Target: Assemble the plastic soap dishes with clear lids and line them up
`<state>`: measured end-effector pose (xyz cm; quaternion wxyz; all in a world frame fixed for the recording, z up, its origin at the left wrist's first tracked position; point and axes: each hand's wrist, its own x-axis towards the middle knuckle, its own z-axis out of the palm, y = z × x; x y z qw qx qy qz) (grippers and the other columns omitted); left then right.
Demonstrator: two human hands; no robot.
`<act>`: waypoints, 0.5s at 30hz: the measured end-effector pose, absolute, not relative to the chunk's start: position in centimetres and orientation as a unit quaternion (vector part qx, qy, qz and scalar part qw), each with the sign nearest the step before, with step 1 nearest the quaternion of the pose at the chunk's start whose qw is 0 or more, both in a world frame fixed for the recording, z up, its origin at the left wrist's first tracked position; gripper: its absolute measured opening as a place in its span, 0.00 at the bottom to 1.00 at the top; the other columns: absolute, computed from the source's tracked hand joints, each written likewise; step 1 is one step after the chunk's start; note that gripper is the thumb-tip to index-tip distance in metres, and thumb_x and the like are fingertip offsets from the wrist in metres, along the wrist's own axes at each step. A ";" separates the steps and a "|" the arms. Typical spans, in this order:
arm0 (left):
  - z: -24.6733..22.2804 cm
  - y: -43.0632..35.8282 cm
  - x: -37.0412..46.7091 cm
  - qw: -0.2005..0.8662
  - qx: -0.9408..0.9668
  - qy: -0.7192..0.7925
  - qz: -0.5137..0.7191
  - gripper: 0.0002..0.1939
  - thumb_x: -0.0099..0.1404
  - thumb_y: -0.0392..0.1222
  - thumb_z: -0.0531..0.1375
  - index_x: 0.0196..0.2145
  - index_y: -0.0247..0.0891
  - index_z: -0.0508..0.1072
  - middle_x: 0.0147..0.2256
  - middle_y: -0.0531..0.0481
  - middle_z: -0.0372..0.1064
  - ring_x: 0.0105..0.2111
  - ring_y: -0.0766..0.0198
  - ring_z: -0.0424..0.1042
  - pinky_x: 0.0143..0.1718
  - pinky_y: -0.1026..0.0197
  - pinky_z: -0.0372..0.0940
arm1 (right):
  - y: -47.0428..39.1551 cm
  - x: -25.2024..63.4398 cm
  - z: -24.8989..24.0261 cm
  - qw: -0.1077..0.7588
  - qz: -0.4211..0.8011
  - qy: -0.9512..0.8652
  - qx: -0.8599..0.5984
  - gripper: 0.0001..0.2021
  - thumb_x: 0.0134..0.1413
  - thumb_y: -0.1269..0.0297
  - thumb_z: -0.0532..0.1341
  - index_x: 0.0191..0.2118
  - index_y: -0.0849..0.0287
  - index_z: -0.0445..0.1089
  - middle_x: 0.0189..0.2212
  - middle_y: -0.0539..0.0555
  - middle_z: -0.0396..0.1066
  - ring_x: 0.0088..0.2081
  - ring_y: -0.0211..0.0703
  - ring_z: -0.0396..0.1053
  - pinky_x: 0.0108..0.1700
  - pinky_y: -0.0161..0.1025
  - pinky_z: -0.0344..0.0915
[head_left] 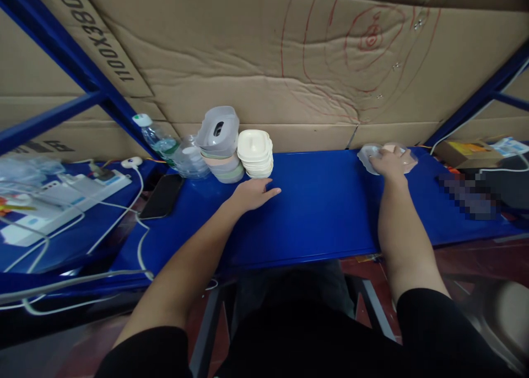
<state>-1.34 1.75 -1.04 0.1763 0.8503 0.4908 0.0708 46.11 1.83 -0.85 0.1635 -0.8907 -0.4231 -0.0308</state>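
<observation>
My left hand (255, 194) is open with its fingers apart, just in front of a stack of cream lids (254, 146). Left of the lids stands a stack of pastel containers (225, 168), topped by a greyish translucent piece (217, 130) with a dark slot. At the right back of the blue table (314, 207), my right hand (388, 162) reaches over translucent pieces (367, 156). Its fingertips are partly hidden among them, and I cannot tell whether it grips one.
A clear bottle (159, 140) and clear plastic cups (192, 160) stand at the left back. Nearer are a black phone (162, 196), a white power strip (66, 207) and loose white cables. A cardboard box (467, 154) sits at right. Cardboard (248, 53) walls the back.
</observation>
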 end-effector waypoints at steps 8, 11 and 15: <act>-1.0 1.9 -1.4 0.162 0.867 0.451 0.136 0.28 0.74 0.59 0.59 0.61 0.39 0.76 0.41 0.45 0.82 0.42 0.55 0.79 0.44 0.58 0.68 | 2.3 45.9 -2.8 0.268 -0.126 -0.418 -0.859 0.31 0.62 0.52 0.57 0.67 0.56 0.73 0.77 0.71 0.49 0.77 0.82 0.38 0.66 0.84 0.37; -0.3 1.7 -1.6 0.125 0.850 0.449 0.247 0.22 0.74 0.55 0.60 0.58 0.40 0.79 0.41 0.47 0.81 0.39 0.59 0.78 0.46 0.59 0.68 | 3.1 43.7 -2.5 0.297 -0.132 -0.466 -0.823 0.30 0.62 0.51 0.59 0.64 0.59 0.75 0.75 0.72 0.55 0.76 0.78 0.44 0.70 0.77 0.41; 0.6 1.6 -2.4 0.075 0.788 0.483 0.375 0.22 0.74 0.50 0.60 0.60 0.37 0.76 0.38 0.47 0.80 0.36 0.60 0.76 0.46 0.59 0.68 | 3.9 39.9 -2.1 0.316 -0.113 -0.580 -0.743 0.27 0.63 0.50 0.60 0.60 0.63 0.77 0.70 0.74 0.63 0.72 0.71 0.55 0.72 0.67 0.50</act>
